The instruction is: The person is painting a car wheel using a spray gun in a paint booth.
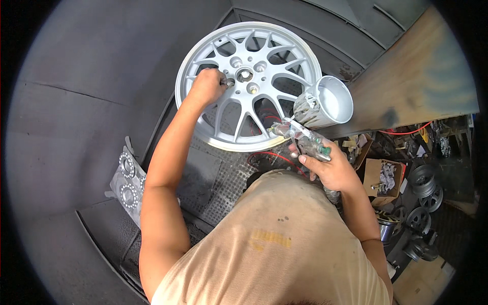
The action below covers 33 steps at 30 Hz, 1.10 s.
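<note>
While the left hand [207, 85] pinches a small plug [229, 82] at the wheel [203, 66] hub, masking seems underway; the right hand [331, 170], below-right of the wheel, grips the spray gun [305, 140], and seating the plug squarely looks next.

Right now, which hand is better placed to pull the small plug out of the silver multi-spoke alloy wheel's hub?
Left. The left hand already pinches the small plug at the silver multi-spoke alloy wheel, while the right hand is occupied gripping the paint-spattered spray gun.
</note>
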### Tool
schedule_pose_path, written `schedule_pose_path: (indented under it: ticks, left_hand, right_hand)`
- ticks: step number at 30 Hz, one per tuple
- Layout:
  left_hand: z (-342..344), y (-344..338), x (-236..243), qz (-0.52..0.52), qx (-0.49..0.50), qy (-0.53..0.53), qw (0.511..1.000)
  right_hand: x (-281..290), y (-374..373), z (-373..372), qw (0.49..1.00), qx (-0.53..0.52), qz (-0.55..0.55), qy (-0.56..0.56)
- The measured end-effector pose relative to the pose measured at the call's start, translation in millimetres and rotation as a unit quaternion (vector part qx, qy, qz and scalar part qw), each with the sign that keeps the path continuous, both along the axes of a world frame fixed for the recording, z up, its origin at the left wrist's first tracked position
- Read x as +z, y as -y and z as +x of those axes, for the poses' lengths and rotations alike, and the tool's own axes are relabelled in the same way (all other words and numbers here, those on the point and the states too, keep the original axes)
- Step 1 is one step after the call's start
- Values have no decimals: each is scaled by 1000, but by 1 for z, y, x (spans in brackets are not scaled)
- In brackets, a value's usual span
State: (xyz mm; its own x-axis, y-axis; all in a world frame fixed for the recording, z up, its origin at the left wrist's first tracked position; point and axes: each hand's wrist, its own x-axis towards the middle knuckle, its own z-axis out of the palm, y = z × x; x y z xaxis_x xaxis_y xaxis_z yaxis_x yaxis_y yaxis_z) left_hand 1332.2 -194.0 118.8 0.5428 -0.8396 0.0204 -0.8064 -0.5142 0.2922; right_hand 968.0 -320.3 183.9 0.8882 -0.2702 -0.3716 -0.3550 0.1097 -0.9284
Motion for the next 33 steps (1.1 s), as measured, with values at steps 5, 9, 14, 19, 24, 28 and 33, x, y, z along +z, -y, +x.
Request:
schedule_pose_path:
  ticks: [5, 9, 14, 19, 24, 28, 33]
  left_hand:
    - [1, 0, 1, 7, 11, -24, 1000]
    - [1, 0, -5, -5, -16, 10, 1000]
    - [-1, 1, -2, 12, -14, -13, 1000]
    - [-71, -10, -18, -82, -92, -8, 992]
    - [-118, 0, -33, -28, -122, 68, 990]
    - [-112, 36, -34, 9, -119, 84, 989]
    - [-72, 88, -43, 47, -68, 86, 993]
  right_hand:
    - [1, -1, -1, 1000, -5, 7, 12]
    - [2, -1, -1, 1000, -4, 6, 7]
    - [0, -2, -2, 1000, -4, 9, 4]
    - [-3, 0, -2, 1000, -6, 6, 12]
    - [1, -2, 7, 998, -39, -17, 36]
    - [0, 5, 11, 998, -25, -45, 40]
    - [4, 0, 17, 995, -60, -18, 74]
